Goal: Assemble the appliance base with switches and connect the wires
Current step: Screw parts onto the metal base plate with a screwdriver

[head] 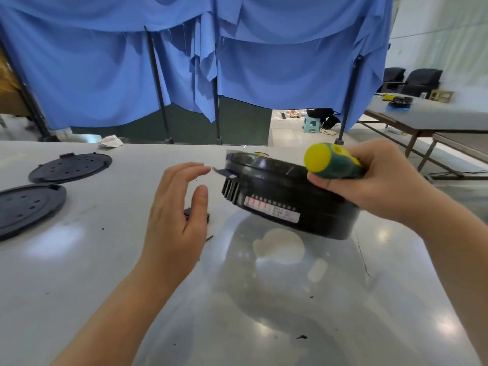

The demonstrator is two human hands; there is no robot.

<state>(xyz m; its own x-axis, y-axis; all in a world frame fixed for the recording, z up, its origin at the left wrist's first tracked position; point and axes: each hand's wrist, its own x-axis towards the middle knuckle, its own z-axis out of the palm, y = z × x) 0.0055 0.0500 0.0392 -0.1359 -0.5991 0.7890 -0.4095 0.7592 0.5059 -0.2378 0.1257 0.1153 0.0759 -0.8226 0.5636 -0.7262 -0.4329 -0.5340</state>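
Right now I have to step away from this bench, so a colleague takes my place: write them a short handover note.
Left hand: open, hovering over a small dark part on the table, touching nothing visible.
Right hand: grips the yellow-green screwdriver and holds the black appliance base tilted up off the table.
Two black round covers lie far left, unfitted.
Done: cannot tell; the base's inside is hidden.
Left: switches, wiring, covers.
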